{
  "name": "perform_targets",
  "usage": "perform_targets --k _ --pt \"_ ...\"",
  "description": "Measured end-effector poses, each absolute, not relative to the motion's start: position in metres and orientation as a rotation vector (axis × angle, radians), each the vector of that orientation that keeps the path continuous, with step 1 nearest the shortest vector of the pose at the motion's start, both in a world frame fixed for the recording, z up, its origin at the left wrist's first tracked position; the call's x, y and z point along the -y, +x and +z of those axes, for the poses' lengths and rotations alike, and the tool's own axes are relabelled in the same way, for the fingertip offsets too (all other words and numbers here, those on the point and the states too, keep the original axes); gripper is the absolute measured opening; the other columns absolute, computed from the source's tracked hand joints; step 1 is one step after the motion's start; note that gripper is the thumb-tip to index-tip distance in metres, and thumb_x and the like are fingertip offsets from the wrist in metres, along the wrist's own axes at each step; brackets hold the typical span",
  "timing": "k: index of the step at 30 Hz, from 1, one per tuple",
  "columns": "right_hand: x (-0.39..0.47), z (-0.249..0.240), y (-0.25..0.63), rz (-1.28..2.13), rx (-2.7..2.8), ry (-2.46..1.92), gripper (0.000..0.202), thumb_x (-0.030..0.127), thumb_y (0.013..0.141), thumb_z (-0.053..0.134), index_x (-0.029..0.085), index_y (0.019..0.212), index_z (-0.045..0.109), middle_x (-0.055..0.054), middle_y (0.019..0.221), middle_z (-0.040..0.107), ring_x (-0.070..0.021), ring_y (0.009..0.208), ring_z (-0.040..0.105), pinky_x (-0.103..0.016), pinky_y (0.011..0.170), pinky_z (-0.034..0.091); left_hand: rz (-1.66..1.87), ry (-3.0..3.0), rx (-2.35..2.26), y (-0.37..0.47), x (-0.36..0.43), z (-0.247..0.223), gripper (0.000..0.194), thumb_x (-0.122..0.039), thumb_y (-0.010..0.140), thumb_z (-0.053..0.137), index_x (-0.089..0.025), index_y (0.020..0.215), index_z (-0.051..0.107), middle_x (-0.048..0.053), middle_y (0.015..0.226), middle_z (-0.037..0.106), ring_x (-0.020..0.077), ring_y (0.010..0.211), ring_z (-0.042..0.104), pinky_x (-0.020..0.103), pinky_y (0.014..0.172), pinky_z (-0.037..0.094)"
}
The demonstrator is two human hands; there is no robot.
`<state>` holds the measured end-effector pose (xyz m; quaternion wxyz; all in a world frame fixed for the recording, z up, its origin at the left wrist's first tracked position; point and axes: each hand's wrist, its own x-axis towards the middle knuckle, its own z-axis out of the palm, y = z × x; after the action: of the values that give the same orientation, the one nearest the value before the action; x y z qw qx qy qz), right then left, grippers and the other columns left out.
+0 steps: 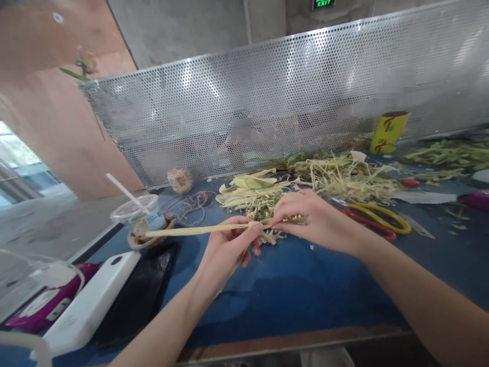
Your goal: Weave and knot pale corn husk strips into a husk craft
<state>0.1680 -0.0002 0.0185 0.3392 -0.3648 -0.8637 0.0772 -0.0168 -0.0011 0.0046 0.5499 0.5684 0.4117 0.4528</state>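
Observation:
A long pale corn husk strip [194, 231] runs from the left into my two hands, where it is bent or knotted at a small lump. My left hand [235, 242] pinches it between thumb and fingers. Close beside it, my right hand [305, 216] grips the other, greener end with its fingertips. Behind the hands lies a heap of corn husks [254, 188], partly hidden by my right hand. A larger pile of shredded husk strips [344, 178] spreads farther right.
Left stand a lidded plastic cup [141, 214], a ball of twine [179, 181], a white power bank [91, 306] and a purple power strip [57, 300]. Scissors [378, 219] with red and yellow handles lie right. A perforated metal screen [244, 102] borders the blue table [298, 300].

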Motion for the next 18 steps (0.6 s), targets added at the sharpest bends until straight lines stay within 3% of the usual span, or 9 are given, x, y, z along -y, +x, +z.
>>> perform_targets --k 7,11,14,18 --pt "0.000 0.023 0.173 0.366 2.191 -0.959 0.011 0.021 0.080 0.052 0.016 0.074 0.059 -0.003 0.075 0.061 -0.0128 0.070 0.054 -0.026 0.068 0.040 1.145 1.253 -0.883 -0.021 0.001 0.007 0.020 -0.034 0.071 0.061 -0.015 0.074 0.056 -0.002 0.057 0.056 0.0037 0.039 0.042 0.015 0.034 0.023" --pt "0.001 0.019 0.163 0.705 2.175 -0.999 0.022 0.035 0.082 0.049 0.018 0.089 0.059 -0.003 0.080 0.061 -0.0128 0.069 0.055 -0.024 0.063 0.042 1.156 1.294 -0.830 -0.020 0.001 0.006 0.028 -0.038 0.079 0.050 -0.012 0.073 0.057 0.001 0.059 0.057 0.0045 0.040 0.043 0.017 0.037 0.024" --pt "0.001 0.012 0.156 0.844 2.154 -0.982 0.034 0.046 0.079 0.049 0.019 0.098 0.055 -0.003 0.085 0.060 -0.0138 0.072 0.055 -0.025 0.062 0.043 1.162 1.317 -0.786 -0.019 0.003 0.007 0.022 -0.033 0.080 0.051 -0.014 0.091 0.055 -0.001 0.057 0.057 0.0044 0.039 0.041 0.017 0.038 0.026" --pt "0.000 0.004 0.154 0.792 2.017 -1.031 0.048 0.050 0.074 0.054 0.020 0.110 0.046 -0.005 0.091 0.056 -0.0151 0.076 0.053 -0.026 0.064 0.043 1.084 1.321 -0.700 -0.020 0.005 0.008 0.034 -0.024 0.079 0.054 -0.018 0.111 0.044 -0.003 0.057 0.055 0.0045 0.042 0.039 0.016 0.039 0.028"
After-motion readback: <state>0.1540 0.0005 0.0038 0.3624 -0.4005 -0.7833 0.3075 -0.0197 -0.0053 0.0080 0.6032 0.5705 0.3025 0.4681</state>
